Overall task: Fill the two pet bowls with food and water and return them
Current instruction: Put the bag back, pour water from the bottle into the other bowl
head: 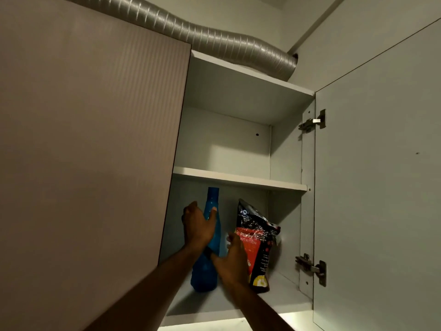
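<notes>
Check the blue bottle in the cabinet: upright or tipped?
Upright. The blue bottle stands on its base on the bottom shelf, neck up, left hand around its waist.

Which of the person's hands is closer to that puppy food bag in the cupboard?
Right. The right hand is against the puppy food bag's left side; the left hand is further left, wrapped around the blue bottle.

Bottle (pixel 210 235) left of food bag (pixel 259 244), both on cabinet's bottom shelf (pixel 281 297), under middle shelf (pixel 238 179).
</notes>
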